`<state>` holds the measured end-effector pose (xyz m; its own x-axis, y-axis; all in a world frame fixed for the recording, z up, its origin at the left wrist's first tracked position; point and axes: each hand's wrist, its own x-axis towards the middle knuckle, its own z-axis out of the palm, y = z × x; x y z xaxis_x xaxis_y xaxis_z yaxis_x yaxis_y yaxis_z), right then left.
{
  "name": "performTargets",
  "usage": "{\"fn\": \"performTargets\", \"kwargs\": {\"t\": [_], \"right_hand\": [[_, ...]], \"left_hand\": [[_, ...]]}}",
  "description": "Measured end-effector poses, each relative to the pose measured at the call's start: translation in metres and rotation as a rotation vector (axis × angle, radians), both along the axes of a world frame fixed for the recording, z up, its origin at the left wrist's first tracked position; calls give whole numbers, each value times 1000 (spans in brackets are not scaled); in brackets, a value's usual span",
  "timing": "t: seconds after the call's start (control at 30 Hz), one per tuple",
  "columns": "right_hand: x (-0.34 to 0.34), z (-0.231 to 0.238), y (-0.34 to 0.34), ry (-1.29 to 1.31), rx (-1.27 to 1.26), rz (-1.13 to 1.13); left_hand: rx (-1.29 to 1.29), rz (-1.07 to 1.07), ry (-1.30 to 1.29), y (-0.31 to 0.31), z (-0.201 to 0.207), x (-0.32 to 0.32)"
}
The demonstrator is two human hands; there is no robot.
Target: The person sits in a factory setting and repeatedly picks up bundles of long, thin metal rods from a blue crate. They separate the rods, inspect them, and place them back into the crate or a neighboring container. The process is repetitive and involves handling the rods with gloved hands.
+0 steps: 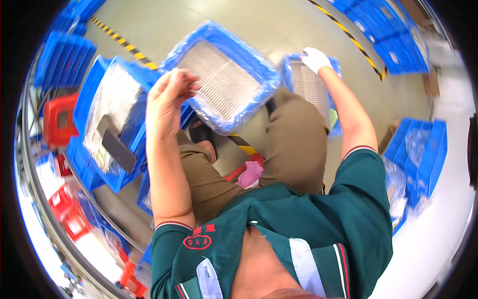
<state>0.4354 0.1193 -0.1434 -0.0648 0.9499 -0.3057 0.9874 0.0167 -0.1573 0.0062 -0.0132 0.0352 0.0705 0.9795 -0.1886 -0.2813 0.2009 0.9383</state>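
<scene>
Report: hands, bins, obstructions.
Left hand bare, by left edge of middle bin. Right hand, white-gloved, at small bin. Right knee partly hides small bin.

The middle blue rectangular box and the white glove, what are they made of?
The blue rectangular box looks like stiff plastic: evenly coloured, straight walls. Clear, shiny film, apparently thin plastic, crinkles around its rim. The white glove seems soft cloth: no shine, though no weave shows.

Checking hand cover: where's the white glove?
Head view, upper right: the glove is on the right hand, at the far edge of a small blue bin.
</scene>
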Motion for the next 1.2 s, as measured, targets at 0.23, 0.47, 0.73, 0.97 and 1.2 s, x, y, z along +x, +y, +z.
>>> {"fn": "performTargets", "kwargs": {"t": [0.23, 0.47, 0.73, 0.97, 1.2], "right_hand": [[145, -102, -198, 62, -210, -645], [141, -135, -268, 51, -295, -662], [117, -137, -243, -21, -265, -519], [152, -185, -249, 116, -270, -806], [150, -188, -243, 224, -292, -803]], "left_hand": [[-23, -83, 15, -11, -8, 20], [-74, -135, 29, 2, -22, 45], [-117, -132, 73, 10, -37, 53], [-154, -118, 118, 13, -40, 56], [-168, -124, 132, 14, -43, 56]]}}
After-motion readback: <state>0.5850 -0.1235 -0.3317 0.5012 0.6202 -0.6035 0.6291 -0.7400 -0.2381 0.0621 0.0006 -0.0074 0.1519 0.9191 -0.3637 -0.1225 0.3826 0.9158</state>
